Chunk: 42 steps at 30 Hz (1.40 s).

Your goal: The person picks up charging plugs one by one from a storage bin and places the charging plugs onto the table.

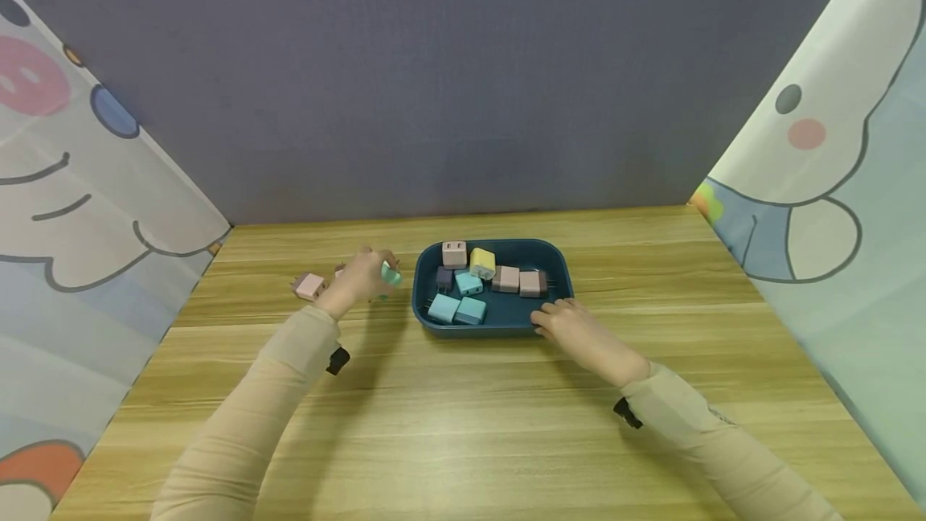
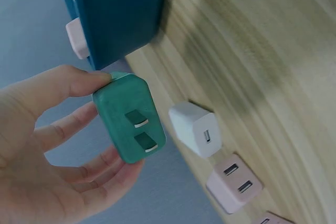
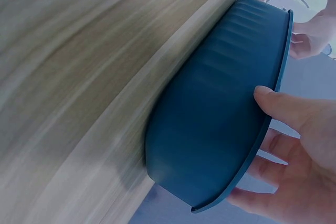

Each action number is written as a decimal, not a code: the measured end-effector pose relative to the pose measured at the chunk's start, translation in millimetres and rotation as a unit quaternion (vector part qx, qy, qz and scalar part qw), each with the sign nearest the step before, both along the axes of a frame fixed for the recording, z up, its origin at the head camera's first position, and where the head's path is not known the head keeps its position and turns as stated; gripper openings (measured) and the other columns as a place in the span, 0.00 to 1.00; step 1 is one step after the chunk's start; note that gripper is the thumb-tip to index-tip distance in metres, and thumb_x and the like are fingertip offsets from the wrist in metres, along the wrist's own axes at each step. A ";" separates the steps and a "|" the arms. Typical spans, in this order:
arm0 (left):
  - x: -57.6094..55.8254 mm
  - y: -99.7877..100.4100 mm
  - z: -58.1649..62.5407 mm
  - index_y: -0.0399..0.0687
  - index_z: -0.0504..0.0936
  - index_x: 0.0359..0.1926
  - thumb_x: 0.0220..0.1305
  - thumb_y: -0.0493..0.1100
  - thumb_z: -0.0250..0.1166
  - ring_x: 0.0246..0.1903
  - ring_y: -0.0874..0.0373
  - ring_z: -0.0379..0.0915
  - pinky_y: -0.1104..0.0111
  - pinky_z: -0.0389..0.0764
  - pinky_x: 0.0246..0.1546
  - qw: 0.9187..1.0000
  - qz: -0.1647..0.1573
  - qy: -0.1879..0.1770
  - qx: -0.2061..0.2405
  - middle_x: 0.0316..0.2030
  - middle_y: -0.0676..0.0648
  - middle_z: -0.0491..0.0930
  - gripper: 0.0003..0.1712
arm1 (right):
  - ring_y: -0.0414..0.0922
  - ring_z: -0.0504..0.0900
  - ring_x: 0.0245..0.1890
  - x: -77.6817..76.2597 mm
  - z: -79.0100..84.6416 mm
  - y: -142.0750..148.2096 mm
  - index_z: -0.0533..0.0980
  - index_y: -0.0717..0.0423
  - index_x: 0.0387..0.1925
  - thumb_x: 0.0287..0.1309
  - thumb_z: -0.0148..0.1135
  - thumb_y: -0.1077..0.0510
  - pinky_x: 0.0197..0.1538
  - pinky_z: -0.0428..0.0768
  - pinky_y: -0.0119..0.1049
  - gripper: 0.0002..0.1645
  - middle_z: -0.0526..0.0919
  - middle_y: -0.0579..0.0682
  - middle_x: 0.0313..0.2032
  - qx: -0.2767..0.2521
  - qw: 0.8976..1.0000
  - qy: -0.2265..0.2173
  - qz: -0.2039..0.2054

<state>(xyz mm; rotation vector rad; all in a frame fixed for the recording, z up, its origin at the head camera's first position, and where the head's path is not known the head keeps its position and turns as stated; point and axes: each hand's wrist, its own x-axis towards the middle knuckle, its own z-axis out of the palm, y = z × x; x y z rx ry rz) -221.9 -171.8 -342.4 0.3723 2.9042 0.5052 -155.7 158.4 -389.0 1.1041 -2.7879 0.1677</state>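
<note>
Green boxy plastic plug point(image 2: 116, 121), pinched in the left hand point(image 1: 362, 272)
It looks light, hard, maybe slippery: hold its sides. The right hand point(image 1: 579, 334) grips the blue plastic tray point(image 3: 210, 108).

— What does the person's left hand point(image 1: 362, 276) hold?
— It pinches a pale green adapter point(image 1: 391, 273) near the left end of the dark blue tray point(image 1: 493, 331)
— And the right hand point(image 1: 575, 330)?
— It grips the tray's near right corner
— What lies inside?
— A yellow adapter point(image 1: 482, 264), a dark one point(image 1: 444, 278), several pink ones point(image 1: 532, 285) and light blue ones point(image 1: 444, 308); outside, a pink adapter point(image 1: 312, 287) lies on the wooden table point(image 1: 448, 424)
</note>
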 end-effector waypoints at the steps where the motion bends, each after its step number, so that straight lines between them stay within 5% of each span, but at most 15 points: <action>1: 0.1 0.1 -1.0 0.37 0.75 0.45 0.46 0.37 0.66 0.40 0.41 0.68 0.54 0.73 0.35 1.000 0.000 -0.003 0.001 0.43 0.31 0.69 0.22 | 0.47 0.76 0.30 0.0 0.1 -0.1 0.75 0.55 0.30 0.51 0.60 0.60 0.41 0.74 0.47 0.03 0.78 0.49 0.28 0.000 1.000 0.000 0.000; 14: -1.6 0.2 -17.0 0.36 0.74 0.47 0.45 0.35 0.65 0.41 0.44 0.66 0.61 0.70 0.33 1.000 0.007 -0.013 -0.016 0.49 0.32 0.69 0.23 | 0.46 0.76 0.29 -0.1 -0.4 0.3 0.75 0.54 0.29 0.50 0.61 0.60 0.40 0.75 0.46 0.03 0.78 0.48 0.27 0.000 1.000 0.009 0.003; 21: 0.2 -0.1 -25.0 0.35 0.75 0.43 0.43 0.35 0.68 0.37 0.46 0.67 0.59 0.73 0.35 1.000 0.011 -0.001 -0.015 0.41 0.34 0.72 0.22 | 0.47 0.76 0.29 0.1 -0.9 0.7 0.75 0.55 0.29 0.50 0.61 0.60 0.40 0.75 0.46 0.03 0.78 0.49 0.28 -0.002 1.000 0.007 0.004; 42: 1.2 -0.1 -38.1 0.36 0.76 0.44 0.47 0.36 0.66 0.46 0.40 0.64 0.53 0.71 0.39 0.999 0.022 -0.021 -0.012 0.48 0.34 0.70 0.20 | 0.47 0.76 0.29 0.7 0.1 -0.1 0.75 0.55 0.30 0.50 0.61 0.61 0.40 0.75 0.46 0.04 0.77 0.49 0.28 -0.004 1.000 0.000 0.001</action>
